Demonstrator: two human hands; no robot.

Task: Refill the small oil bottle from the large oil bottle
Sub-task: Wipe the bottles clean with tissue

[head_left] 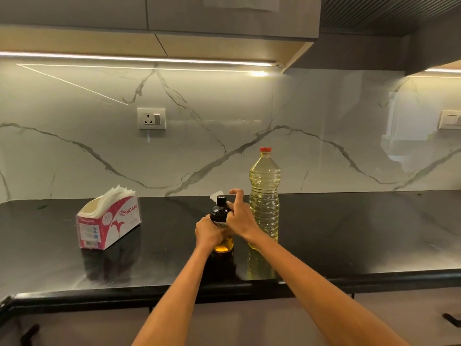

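Black glossy counter (pixel 349 233): small clear glass oil bottle (pixel 223 243) is clasped by left hand (pixel 208 232); right-hand fingers (pixel 237 196) pinch its black cap (pixel 220 204). Judged slippery, fragile; tall ribbed plastic oil bottle (pixel 264 196) stands just beyond.

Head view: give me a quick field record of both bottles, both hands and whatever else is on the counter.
small bottle: clear glass bottle with black cap, upright on the black countertop, a little amber oil at the bottom
large bottle: tall clear plastic oil bottle with red cap, upright, capped, nearly full, right of the small one
left hand: wrapped around the small bottle's body
right hand: at the small bottle's black cap
other: red-and-white tissue box, left
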